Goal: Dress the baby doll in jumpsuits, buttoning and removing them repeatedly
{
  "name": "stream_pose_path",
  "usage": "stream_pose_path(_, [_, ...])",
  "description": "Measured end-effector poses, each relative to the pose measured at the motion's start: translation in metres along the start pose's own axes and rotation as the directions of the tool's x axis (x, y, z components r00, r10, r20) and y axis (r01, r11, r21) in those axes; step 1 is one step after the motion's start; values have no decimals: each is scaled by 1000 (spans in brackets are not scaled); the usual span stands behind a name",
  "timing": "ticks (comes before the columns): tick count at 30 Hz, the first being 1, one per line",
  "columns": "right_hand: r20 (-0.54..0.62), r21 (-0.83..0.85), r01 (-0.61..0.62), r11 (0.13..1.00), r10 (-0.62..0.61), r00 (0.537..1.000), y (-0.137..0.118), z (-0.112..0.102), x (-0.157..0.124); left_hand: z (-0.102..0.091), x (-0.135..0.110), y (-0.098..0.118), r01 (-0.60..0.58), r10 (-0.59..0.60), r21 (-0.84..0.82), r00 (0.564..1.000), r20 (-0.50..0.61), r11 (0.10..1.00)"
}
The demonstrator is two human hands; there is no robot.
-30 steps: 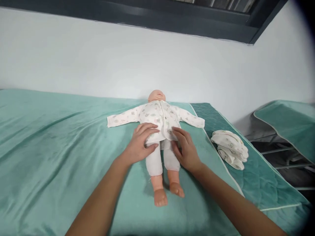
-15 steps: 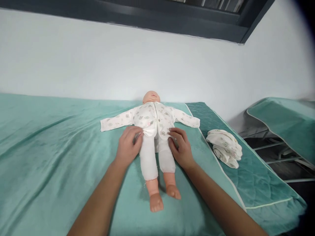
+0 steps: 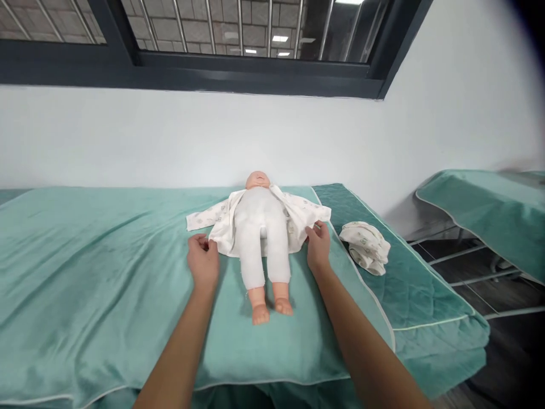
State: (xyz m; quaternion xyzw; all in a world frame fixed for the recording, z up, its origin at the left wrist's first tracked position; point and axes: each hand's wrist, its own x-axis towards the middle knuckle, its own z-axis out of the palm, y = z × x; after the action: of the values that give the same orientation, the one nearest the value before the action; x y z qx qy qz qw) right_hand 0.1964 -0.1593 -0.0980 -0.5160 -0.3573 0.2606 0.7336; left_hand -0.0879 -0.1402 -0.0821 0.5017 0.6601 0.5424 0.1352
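Holding what, those two hands?
— The left hand [image 3: 203,264] has its fingers [image 3: 198,243] curled shut on the lower corner of the printed shirt [image 3: 221,226]. The right hand [image 3: 318,247] pinches the edge of the opposite flap the same way.

And the shirt itself?
— It's thin, soft cloth, spread wide between the fingertips. The doll [image 3: 260,230] lies on its middle, on its back, in plain white, with smooth bare plastic feet pointing toward the wrists.

What's around?
— There's a plush teal blanket [image 3: 106,272] under both palms. Just outside the right fingers is a darker quilted mat [image 3: 383,287] bearing a rounded bundle of folded clothes [image 3: 365,245].
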Motion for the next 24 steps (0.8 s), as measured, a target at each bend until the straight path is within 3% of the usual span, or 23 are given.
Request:
stream_pose_path(3, [-27,116,-55,992,58,998,-4,-7,-6,-2,-2,-2,-100,100,62,995,7,993])
stream_pose_path(5, [-44,167,-64,984,73,996,-9,-14,-14,-3,-5,0,-287,289,111,957,-4,952])
stream_pose_path(6, [-60,188,-61,980,74,996,-12,-18,-18,-4,-8,3,-400,401,132,916,20,907])
stream_pose_path(8, [-93,220,-48,974,69,993,-17,-27,-28,-5,-15,8,-613,590,126,787,180,780])
stream_pose_path(10, [-112,241,-42,970,71,991,-21,-37,-39,-7,-23,13,-716,650,86,671,357,693])
stream_pose_path(11, [-121,227,-36,973,65,990,-22,-42,-44,-8,-26,14,-726,638,84,649,414,683])
stream_pose_path(14, [-119,26,23,999,-20,993,-27,-57,-61,-11,-31,15,-672,550,140,692,467,727])
stream_pose_path(16, [-43,-199,121,972,-132,990,-30,-70,-67,-14,-31,14,-635,507,138,713,485,760])
stream_pose_path(18, [124,-392,294,872,-267,956,-35,-86,-67,-15,-31,13,-599,483,119,734,477,792])
stream_pose_path(21, [377,-591,580,561,-443,813,-47,-118,-52,-17,-35,15,-557,471,96,771,428,825])
stream_pose_path(22, [419,-659,612,438,-462,782,-51,-130,-44,-18,-38,16,-555,481,78,775,409,828])
stream_pose_path(24, [447,-808,555,198,-409,796,-61,-153,-27,-19,-44,20,-571,524,15,763,380,821])
